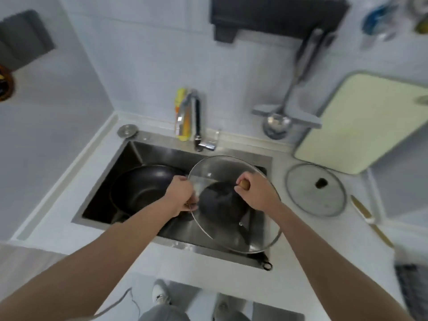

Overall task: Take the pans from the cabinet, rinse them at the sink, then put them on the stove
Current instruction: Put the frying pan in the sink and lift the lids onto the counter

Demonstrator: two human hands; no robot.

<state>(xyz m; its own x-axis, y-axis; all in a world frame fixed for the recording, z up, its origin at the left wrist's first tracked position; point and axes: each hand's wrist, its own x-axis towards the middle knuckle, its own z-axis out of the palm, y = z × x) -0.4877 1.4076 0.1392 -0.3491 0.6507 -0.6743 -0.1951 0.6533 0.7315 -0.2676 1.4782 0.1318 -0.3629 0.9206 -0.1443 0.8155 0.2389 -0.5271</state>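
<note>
Pans were both down in the steel sink (139, 149): a big black round pan (141, 191) on the left, & a smaller dark pan (215, 200) on the right, seen thru a big round glass lid (234, 165). The right hand (253, 188) was closed tight on the lid's brown wood knob (243, 184), holding the lid tilted over the sink. The left hand (181, 195) was curled shut at the lid's left rim, just over the edge of the big pan; fingers looked pinched on the rim, but it was blurry so I could not be sure.

What could go wrong: the glass lid was wet-looking & held at a slant, so it could slip & bang on the steel or the pans. The lid was wide vs. the sink, so its edge could knock the shiny tap (196, 126) behind it. No water could be seen from the tap.

Around: a second, smaller glass lid with a black knob (317, 191) lay flat on the white counter (278, 163) right of the sink, taking up the near spot. A pale green cutting board (361, 121) leaned behind it. A metal ladle (278, 122) hung on the wall. A small pan handle loop (267, 265) poked over the sink's front edge & could catch an arm. No stove in view.
</note>
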